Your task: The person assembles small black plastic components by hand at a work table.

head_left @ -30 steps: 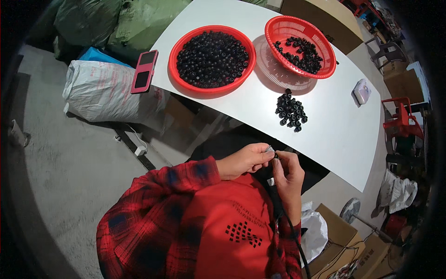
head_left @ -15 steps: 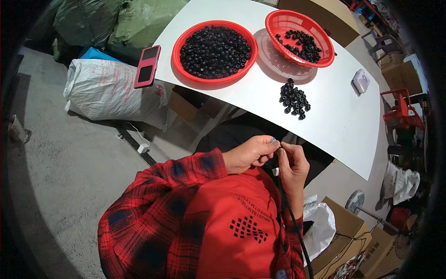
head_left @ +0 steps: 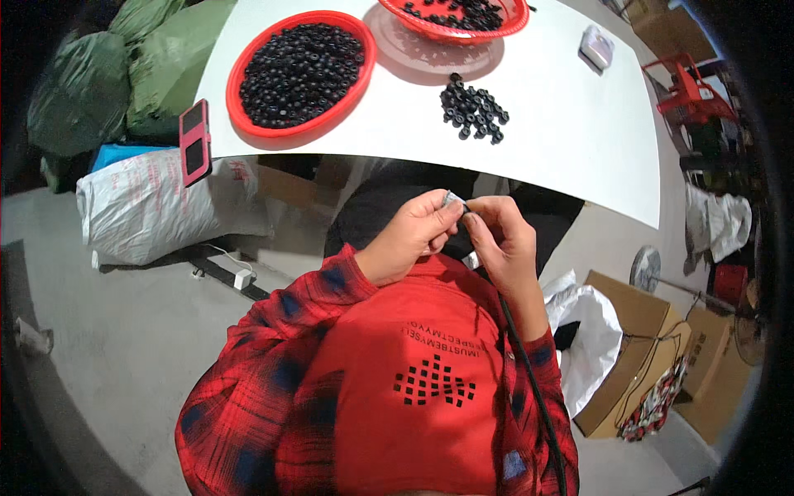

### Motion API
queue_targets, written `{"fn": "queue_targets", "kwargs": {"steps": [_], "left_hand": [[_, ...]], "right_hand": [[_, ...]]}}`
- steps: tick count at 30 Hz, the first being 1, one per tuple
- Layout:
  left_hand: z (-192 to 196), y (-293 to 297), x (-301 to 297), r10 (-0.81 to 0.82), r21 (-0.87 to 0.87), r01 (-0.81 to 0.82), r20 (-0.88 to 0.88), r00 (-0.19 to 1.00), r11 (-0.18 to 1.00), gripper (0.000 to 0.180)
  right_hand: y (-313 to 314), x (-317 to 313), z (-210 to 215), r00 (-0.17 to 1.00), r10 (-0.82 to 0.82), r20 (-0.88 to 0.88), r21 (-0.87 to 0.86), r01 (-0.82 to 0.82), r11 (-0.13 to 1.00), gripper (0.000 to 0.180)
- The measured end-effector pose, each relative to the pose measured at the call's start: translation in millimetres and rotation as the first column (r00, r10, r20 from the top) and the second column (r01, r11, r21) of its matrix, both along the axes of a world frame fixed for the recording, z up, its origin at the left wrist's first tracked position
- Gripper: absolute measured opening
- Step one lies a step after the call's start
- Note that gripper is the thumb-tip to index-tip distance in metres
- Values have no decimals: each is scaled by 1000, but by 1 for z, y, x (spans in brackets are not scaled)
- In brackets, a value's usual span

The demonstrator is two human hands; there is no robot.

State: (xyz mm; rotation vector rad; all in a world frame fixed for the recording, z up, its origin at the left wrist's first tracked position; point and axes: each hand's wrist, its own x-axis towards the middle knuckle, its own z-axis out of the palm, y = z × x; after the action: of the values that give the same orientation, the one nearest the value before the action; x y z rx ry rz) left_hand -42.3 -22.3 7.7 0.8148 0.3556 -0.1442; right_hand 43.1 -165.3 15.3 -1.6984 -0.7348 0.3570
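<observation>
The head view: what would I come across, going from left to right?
Pink case with dark panels, red basin of black pieces, the person's left hand, the right hand, small pale lilac object on the table, red chair.

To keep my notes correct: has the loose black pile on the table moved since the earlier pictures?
No. Against the red basket, the loose black pile keeps its place on the white table; only the view has shifted.
</observation>
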Motion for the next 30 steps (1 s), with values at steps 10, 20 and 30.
{"fn": "queue_targets", "kwargs": {"steps": [10,20,30], "left_hand": [[-7,-3,-2,1,135,-14,93,996,991,20],[-3,-3,-4,-11,181,-11,119,993,983,19],[-3,-8,-7,-86,169,61,147,985,984,28]], "right_hand": [[3,-3,16,821,7,-570,58,32,998,14],[-2,1,29,755,10,-656,-9,-21,1000,13],[6,-6,5,906,-216,-365,-14,227,974,10]]}}
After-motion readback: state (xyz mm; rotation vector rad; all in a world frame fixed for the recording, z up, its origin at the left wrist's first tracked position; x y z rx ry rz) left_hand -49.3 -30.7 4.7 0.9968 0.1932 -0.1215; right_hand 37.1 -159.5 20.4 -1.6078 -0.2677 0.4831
